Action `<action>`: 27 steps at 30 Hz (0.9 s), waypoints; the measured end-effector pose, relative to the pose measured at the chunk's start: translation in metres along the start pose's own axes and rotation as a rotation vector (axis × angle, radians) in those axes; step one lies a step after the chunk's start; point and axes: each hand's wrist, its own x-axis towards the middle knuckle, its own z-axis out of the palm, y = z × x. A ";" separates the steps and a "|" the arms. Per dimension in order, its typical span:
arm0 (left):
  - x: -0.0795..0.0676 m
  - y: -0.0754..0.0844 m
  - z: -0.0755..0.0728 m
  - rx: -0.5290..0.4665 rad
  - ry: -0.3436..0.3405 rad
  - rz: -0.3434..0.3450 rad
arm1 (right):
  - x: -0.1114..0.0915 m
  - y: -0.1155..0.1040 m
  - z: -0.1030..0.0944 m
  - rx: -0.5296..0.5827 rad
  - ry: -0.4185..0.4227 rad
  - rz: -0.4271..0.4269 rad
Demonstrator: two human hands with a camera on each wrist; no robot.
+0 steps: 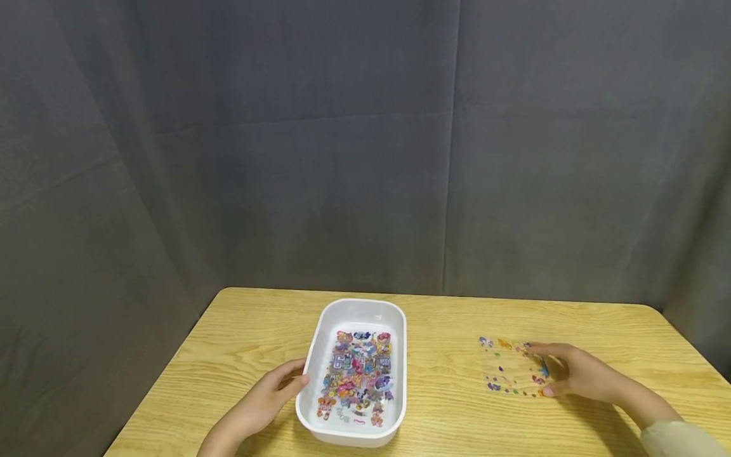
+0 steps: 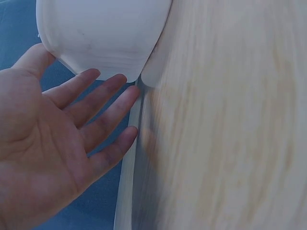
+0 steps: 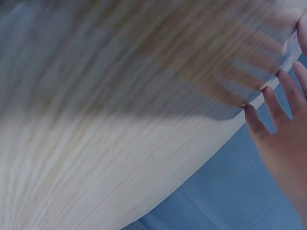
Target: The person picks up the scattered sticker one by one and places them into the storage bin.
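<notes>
A white rectangular tray (image 1: 306,397) with rounded corners sits left of the table's middle. Inside are many small colourful cartoon stickers (image 1: 360,381), which seem to lie on clear sheets. My left hand (image 1: 265,397) touches the tray's left side; in the left wrist view its fingers are spread and nearly straight beside the white wall (image 2: 105,38). To the right, my right hand (image 1: 582,377) holds the right side of a clear sheet (image 1: 508,371) dotted with colourful stickers, index finger at the far corner and thumb at the near one. In the right wrist view, the right hand (image 3: 285,124) shows only partly.
Both objects are on a light wood-grain table (image 1: 445,381) with rounded far corners. Behind it and at the sides hangs a dark grey curtain (image 1: 342,190). A stretch of bare wood separates the tray from the clear sheet.
</notes>
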 end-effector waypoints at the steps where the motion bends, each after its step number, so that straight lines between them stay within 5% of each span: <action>1: 0.000 0.000 0.000 0.000 0.000 -0.001 | 0.000 -0.001 0.000 0.008 -0.007 0.014; 8: 0.001 0.000 0.000 0.002 0.000 0.007 | -0.002 -0.006 -0.002 0.014 -0.036 0.072; 27: 0.002 -0.003 0.001 -0.003 0.005 0.042 | 0.001 -0.024 -0.001 -0.183 -0.004 0.137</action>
